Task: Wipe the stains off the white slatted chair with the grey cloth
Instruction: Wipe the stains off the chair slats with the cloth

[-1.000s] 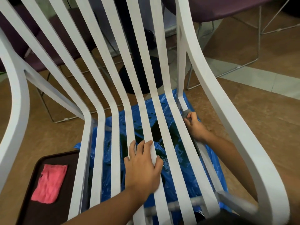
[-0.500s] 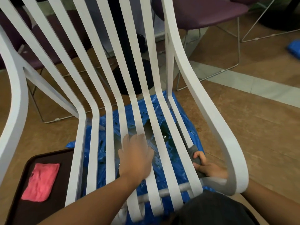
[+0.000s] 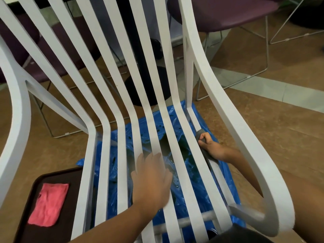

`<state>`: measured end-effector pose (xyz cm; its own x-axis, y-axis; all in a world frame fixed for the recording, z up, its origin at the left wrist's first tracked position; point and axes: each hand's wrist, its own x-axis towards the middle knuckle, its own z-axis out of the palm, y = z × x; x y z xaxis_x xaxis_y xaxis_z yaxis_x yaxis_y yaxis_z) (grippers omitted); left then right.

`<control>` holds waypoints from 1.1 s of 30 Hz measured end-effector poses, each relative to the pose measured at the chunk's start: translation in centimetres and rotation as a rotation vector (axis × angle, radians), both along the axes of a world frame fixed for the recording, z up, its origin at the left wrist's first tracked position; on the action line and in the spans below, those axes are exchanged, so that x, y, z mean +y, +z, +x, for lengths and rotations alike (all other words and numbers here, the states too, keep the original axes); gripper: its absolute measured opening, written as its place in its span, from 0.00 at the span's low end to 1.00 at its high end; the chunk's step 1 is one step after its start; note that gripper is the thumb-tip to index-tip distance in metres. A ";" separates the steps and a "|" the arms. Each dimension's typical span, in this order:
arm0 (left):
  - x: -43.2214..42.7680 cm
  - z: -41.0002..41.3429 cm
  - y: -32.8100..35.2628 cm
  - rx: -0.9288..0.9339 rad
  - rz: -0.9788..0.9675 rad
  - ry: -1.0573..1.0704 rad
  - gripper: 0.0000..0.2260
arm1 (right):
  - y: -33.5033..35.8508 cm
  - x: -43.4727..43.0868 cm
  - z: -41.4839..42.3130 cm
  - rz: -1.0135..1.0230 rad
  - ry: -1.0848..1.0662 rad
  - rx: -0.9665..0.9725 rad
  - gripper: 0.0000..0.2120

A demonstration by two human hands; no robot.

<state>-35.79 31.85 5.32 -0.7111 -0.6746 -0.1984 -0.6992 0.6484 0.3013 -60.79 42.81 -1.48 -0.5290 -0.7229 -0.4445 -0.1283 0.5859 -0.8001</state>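
The white slatted chair (image 3: 121, 106) fills the view, its seat slats running toward me. My left hand (image 3: 151, 178) lies flat with spread fingers on the middle seat slats. My right hand (image 3: 211, 148) reaches in under the right armrest (image 3: 245, 130) and grips the grey cloth (image 3: 199, 135), pressing it against the rightmost seat slat near its side. Part of the cloth trails down along that slat below my hand. I cannot make out stains on the slats.
A blue plastic sheet (image 3: 198, 179) with dark wet patches lies on the floor under the seat. At lower left a dark brown tray (image 3: 57, 216) holds a pink cloth (image 3: 48, 204). Purple wire-legged chairs (image 3: 228, 13) stand behind. Brown floor spreads to the right.
My right hand with the grey cloth slid toward me along the right slat, then moved back up it. My left hand stayed flat on the middle slats.
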 end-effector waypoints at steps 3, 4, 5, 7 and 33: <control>-0.1 -0.1 0.0 -0.008 0.015 0.007 0.24 | -0.8 -3.2 -2.3 0.002 -0.021 0.013 0.05; -0.2 -0.1 0.0 -0.011 0.021 0.011 0.24 | -1.2 -4.3 -3.1 -0.005 -0.034 0.015 0.05; -0.1 -0.1 0.1 -0.017 0.026 0.014 0.24 | -1.6 -5.2 -3.7 -0.011 -0.044 0.025 0.04; -0.2 -0.2 0.1 -0.032 0.021 0.013 0.25 | -2.0 -6.8 -4.9 -0.016 -0.062 0.035 0.03; -0.1 -0.3 0.4 0.002 0.024 0.023 0.24 | -0.2 -4.6 -2.8 0.009 -0.043 0.019 0.09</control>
